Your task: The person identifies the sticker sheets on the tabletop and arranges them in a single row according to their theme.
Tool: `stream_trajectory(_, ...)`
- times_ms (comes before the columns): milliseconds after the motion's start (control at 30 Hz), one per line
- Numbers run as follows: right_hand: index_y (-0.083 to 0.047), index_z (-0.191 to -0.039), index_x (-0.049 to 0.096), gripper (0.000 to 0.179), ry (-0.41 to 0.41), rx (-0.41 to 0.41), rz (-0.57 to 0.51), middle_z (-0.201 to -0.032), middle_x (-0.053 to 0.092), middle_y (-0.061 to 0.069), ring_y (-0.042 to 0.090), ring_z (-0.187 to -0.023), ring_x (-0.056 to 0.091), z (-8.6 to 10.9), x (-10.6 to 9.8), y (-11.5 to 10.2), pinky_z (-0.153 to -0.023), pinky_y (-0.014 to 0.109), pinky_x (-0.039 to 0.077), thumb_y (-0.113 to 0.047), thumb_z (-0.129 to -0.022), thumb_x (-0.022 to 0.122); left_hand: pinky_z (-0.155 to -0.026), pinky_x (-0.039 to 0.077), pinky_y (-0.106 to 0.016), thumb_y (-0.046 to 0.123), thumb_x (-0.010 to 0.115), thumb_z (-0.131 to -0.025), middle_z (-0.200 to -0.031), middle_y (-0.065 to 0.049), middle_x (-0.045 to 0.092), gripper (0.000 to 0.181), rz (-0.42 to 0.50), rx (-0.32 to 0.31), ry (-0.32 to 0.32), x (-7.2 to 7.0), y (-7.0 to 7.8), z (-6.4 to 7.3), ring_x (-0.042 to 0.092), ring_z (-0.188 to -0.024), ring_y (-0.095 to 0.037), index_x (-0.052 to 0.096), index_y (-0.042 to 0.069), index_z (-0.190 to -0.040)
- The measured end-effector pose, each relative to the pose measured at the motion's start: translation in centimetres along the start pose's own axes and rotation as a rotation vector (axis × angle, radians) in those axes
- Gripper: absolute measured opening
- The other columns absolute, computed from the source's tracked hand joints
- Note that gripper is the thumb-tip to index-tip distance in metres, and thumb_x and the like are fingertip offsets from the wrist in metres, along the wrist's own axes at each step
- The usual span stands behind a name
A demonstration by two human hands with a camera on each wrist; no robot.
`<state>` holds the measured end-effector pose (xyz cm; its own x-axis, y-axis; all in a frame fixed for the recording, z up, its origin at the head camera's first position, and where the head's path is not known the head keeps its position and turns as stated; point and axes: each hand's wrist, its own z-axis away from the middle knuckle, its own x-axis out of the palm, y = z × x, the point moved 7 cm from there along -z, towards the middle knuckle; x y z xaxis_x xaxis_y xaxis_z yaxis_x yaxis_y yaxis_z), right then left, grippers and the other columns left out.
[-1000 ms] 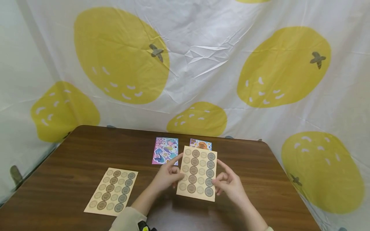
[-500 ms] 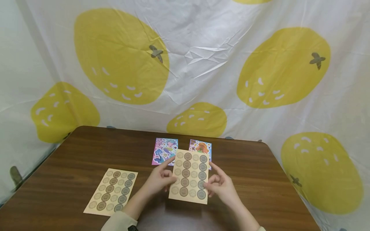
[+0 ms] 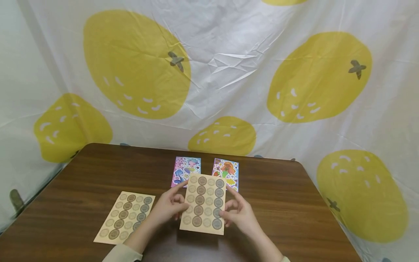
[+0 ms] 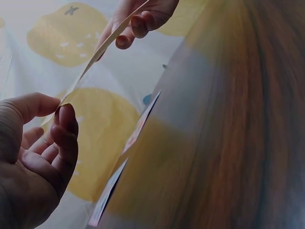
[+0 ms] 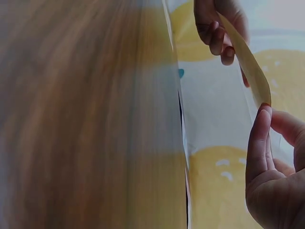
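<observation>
Between them, the two hands have just shifted the cream sticker sheet [image 3: 203,203] left and a bit nearer the person; more of the orange-haired mermaid card [image 3: 226,171] shows now, while the blue-haired one [image 3: 183,169] loses its lower corner behind the paper. For the work, I'd read this as the sheet being carried, not peeled: its printed rounds look all there (can't read the lettering from here). It's up off the dark table [image 3: 278,203], well right of the matching sheet [image 3: 122,216] lying flat. Grip: left hand [image 3: 168,207] pinches the left edge, right hand [image 3: 241,214] the right, thumbs on the printed face, index fingers stretched along the sides, other fingers curled. Forearms angle inward; wrist views show the paper slightly bowed.
</observation>
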<state>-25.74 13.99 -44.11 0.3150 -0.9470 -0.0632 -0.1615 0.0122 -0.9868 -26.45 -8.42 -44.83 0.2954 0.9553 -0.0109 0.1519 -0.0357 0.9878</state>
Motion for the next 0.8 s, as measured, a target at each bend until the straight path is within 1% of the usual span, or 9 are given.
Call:
stream_trajectory(167,-0.003,-0.149,0.027,0.085,-0.008,0.014,0.009,-0.077,0.06,0.01,0.014,-0.05,0.058,-0.2,0.9,0.3,-0.046,0.029,0.052,0.009,-0.078,0.071,-0.038,0.038,-0.022,-0.006,0.067,-0.082,-0.061,-0.008,0.054,0.077,-0.03,-0.009,-0.01,-0.7,0.0,0.7,0.049,-0.043,-0.015,0.029,0.002,-0.149)
stream_trajectory(267,-0.004,-0.15,0.027,0.084,-0.019,0.041,0.024,-0.076,0.061,0.011,0.014,-0.05,0.058,-0.3,1.5,0.5,-0.046,0.028,0.052,0.007,-0.079,0.071,-0.038,0.038,-0.021,-0.006,0.067,-0.082,-0.059,-0.008,0.053,0.078,-0.038,-0.014,-0.021,-1.2,-0.2,1.2,0.049,-0.042,-0.015,0.028,0.002,-0.149)
stream_trajectory(433,-0.003,-0.15,0.026,0.085,-0.03,0.083,0.014,-0.076,0.062,0.012,0.015,-0.05,0.058,-0.5,2.6,0.9,-0.046,0.027,0.052,0.009,-0.079,0.07,-0.039,0.038,-0.021,-0.003,0.068,-0.083,-0.059,-0.008,0.054,0.078,-0.074,-0.038,-0.021,-2.2,-0.6,1.8,0.05,-0.042,-0.014,0.027,0.0,-0.149)
stream_trajectory(500,-0.002,-0.15,0.025,0.086,-0.031,0.082,0.011,-0.076,0.062,0.011,0.015,-0.05,0.058,-0.6,2.9,0.9,-0.046,0.027,0.052,0.009,-0.078,0.071,-0.04,0.039,-0.021,-0.002,0.068,-0.083,-0.06,-0.008,0.055,0.078,-0.089,-0.047,-0.026,-2.5,-0.7,2.0,0.051,-0.043,-0.014,0.026,0.0,-0.149)
stream_trajectory(667,-0.003,-0.15,0.026,0.086,-0.03,0.059,0.02,-0.075,0.062,0.012,0.016,-0.05,0.058,-0.9,3.6,1.1,-0.046,0.03,0.053,0.008,-0.078,0.071,-0.04,0.039,-0.021,-0.001,0.068,-0.084,-0.061,-0.009,0.056,0.078,-0.093,-0.043,-0.032,-3.1,-0.6,2.2,0.051,-0.044,-0.015,0.025,0.0,-0.149)
stream_trajectory(800,-0.003,-0.149,0.027,0.085,-0.025,0.069,0.037,-0.075,0.062,0.011,0.016,-0.051,0.059,-1.1,3.9,1.4,-0.047,0.031,0.053,0.008,-0.077,0.072,-0.04,0.04,-0.022,-0.001,0.069,-0.083,-0.064,-0.01,0.057,0.078,-0.102,-0.049,-0.023,-3.5,-0.7,2.5,0.052,-0.045,-0.015,0.027,0.001,-0.149)
